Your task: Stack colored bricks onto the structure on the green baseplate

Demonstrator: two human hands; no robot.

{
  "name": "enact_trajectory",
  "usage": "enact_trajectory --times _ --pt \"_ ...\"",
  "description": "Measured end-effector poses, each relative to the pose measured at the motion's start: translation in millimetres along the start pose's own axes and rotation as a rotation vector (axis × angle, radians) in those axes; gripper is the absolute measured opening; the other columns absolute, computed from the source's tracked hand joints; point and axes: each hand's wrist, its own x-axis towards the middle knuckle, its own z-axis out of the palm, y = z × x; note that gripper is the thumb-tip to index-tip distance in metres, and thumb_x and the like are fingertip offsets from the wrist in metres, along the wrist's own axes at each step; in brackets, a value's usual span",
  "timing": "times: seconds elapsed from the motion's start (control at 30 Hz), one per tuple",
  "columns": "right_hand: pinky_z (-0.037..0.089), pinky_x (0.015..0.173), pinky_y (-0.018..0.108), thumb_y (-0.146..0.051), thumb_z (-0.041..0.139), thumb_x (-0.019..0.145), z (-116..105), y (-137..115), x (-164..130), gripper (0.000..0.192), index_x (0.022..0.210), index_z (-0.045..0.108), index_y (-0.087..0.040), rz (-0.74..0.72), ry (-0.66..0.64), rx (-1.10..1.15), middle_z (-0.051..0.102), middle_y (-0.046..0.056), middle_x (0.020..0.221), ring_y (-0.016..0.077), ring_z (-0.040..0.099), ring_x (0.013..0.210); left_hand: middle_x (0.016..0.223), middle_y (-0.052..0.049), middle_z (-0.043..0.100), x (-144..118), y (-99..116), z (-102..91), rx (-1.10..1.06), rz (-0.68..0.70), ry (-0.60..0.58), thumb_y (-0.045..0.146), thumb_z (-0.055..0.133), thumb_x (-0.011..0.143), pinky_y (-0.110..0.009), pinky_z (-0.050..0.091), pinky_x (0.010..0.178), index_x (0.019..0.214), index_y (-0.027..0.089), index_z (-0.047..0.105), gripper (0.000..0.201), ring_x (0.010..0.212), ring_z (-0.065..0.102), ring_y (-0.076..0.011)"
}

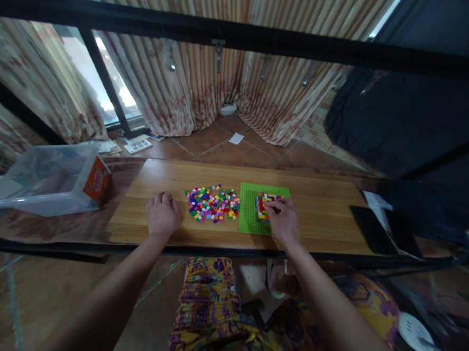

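Right hand [284, 221] pinches the near-right corner of the brick block [265, 205], a squarish build with no clear long axis, flat on the green baseplate [251, 217]. Left hand [162, 213] rests loosely curled, holding nothing, on the wooden board [324, 212], just left of the loose brick pile [213, 203].

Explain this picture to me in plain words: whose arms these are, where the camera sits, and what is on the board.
There is no machine here. One camera worn on a person's head looks down at their own two bare arms. The left hand rests loosely curled on the wooden board, holding nothing that shows. The right hand touches a small multicoloured block build standing on a green baseplate; whether it grips a piece is hard to tell. Between the hands lies a pile of loose coloured bricks. A clear plastic bin stands to the left.
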Motion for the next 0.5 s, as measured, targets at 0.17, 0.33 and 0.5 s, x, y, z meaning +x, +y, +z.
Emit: enact_trajectory --times 0.17,0.33,0.5 --pt "0.042 0.089 0.041 -0.041 0.061 0.081 -1.1 0.9 -1.2 0.026 0.077 0.077 -0.021 -0.015 0.015 0.036 0.062 0.008 0.092 0.0223 0.055 0.093 0.115 -0.02 0.061 -1.5 0.9 -0.6 -0.04 -0.01 0.0 0.026 0.04 0.088 -0.048 0.039 0.092 0.104 0.012 0.062 0.031 0.107 0.054 -0.0339" --pt "0.046 0.083 0.039 -0.04 0.06 0.081 -8.9 0.3 -4.7 0.027 0.087 0.076 -0.019 0.006 0.041 0.151 0.066 0.008 0.093 0.0203 0.059 0.087 0.115 -0.019 0.061 -1.2 1.2 -0.4 -0.036 -0.024 0.001 0.025 0.04 0.088 -0.048 0.038 0.092 0.105 0.013 0.062 0.031 0.106 0.054 -0.0337" --pt "0.047 0.085 0.039 -0.033 0.055 0.085 -16.3 -16.9 -17.0 0.025 0.09 0.073 -0.017 -0.001 0.109 0.175 0.068 0.009 0.092 0.0205 0.061 0.088 0.116 -0.019 0.061 -1.6 2.4 -2.3 -0.033 -0.03 -0.023 0.024 0.04 0.088 -0.048 0.038 0.094 0.104 0.012 0.062 0.029 0.108 0.053 -0.0337"
